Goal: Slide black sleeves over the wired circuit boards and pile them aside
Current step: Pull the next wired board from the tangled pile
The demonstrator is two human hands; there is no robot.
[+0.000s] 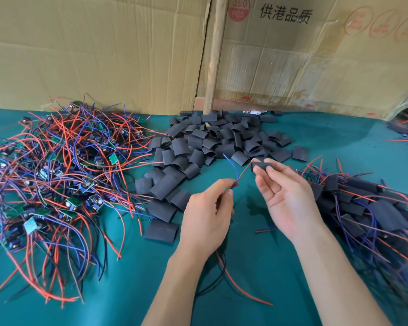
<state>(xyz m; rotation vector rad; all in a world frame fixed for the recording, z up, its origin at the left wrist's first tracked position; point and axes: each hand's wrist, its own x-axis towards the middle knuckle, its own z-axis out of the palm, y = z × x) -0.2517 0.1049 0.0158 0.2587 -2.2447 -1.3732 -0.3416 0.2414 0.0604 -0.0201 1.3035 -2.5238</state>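
1. Your right hand (285,194) holds one black sleeve (261,166) at the fingertips; the grip is a narrow pinch, with the palm turned up and the lower fingers relaxed.
2. Your left hand (210,212) pinches a blue wire (232,165) and a red wire (245,169) together between thumb and forefinger; this grip is also narrow.
3. The red wire goes from the left grip up to the mouth of the sleeve in the right grip. The blue wire curves up and away, to the left of the sleeve. You cannot tell if a board is already inside the sleeve.
4. More wires hang below the left grip and lie on the green surface (132,278).
5. Behind both grips, a heap of loose sleeves (198,147) lies on the surface.
6. Far to the left of the left grip is the tangle of wired circuit boards (57,175) without sleeves.
7. Just to the right of the right grip is the pile of sleeved boards (363,208), with wires pointing outward.
8. Cardboard boxes (104,50) stand behind the heaps, like a wall; what they contain is not visible.
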